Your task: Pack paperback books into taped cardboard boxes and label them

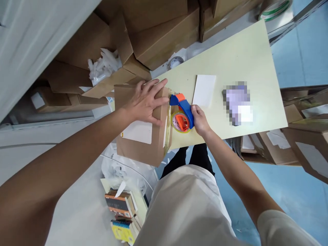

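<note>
A brown cardboard box (138, 147) with a white label (138, 131) sits at the left end of the pale table. Across its top lies my left hand (147, 102), fingers spread and pressed on the cardboard. My right hand (201, 120) grips a blue and orange tape dispenser (188, 111) by its handle. The dispenser carries a roll of yellowish tape (175, 124), and its head is against the box's right side. A strip of tape (168, 126) runs along that side of the box.
On the pale table (238, 58) are a white sheet (204, 90) and a blurred purple item (237, 102). Open cartons (164, 37) line the back, near a tape roll (176, 62). Books (120, 205) stand below left; more boxes (304, 136) are at right.
</note>
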Available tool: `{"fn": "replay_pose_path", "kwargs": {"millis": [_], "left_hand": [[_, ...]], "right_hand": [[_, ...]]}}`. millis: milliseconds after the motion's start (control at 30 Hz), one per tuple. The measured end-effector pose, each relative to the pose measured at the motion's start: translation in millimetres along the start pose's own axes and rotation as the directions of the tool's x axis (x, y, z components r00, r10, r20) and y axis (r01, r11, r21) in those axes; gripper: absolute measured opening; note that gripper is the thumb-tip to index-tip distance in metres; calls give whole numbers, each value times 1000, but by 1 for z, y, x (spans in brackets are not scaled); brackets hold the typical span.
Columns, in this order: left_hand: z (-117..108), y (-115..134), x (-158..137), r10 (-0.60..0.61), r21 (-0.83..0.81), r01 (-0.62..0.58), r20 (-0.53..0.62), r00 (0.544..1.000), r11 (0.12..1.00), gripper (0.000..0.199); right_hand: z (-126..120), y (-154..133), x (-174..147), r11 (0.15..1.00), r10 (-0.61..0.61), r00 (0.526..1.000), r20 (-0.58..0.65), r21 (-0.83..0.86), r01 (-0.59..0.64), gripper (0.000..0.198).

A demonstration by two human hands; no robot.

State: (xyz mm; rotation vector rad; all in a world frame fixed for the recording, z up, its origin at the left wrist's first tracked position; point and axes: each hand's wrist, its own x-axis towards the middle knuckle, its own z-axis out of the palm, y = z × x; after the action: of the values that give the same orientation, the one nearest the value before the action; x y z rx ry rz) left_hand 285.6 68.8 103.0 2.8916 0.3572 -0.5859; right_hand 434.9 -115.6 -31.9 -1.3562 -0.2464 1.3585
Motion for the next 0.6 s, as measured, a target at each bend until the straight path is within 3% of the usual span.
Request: {"fn": "replay_pose_path", "kwargs": {"millis": [100, 233, 333, 467, 533, 600], "left_hand": [[0, -1, 1, -12, 4, 12, -6, 1000, 1000, 86], [-3, 3, 1, -77, -5, 78, 24, 997, 997, 85], [-5, 6, 1, -134, -27, 135, 37, 990, 990, 84], [-6, 5, 2, -148, -60, 149, 23, 989, 987, 84], [-6, 5, 4, -159, -70, 160, 18, 987, 985, 81], [-5, 5, 4, -164, -81, 164, 8, 986, 983, 79]], "right_hand": [[6, 0, -13, 977, -114, 993, 16, -177, 115, 62], [13, 3, -26, 880, -299, 954, 3, -385, 277, 100], [12, 5, -23, 864, -351, 936, -14, -389, 318, 87], [-2, -7, -7, 951, -209, 978, -1, -232, 203, 62], [-13, -19, 0, 990, -51, 995, 91, -126, 62, 49], [-23, -36, 5, 995, 79, 976, 201, -71, -66, 45]]}}
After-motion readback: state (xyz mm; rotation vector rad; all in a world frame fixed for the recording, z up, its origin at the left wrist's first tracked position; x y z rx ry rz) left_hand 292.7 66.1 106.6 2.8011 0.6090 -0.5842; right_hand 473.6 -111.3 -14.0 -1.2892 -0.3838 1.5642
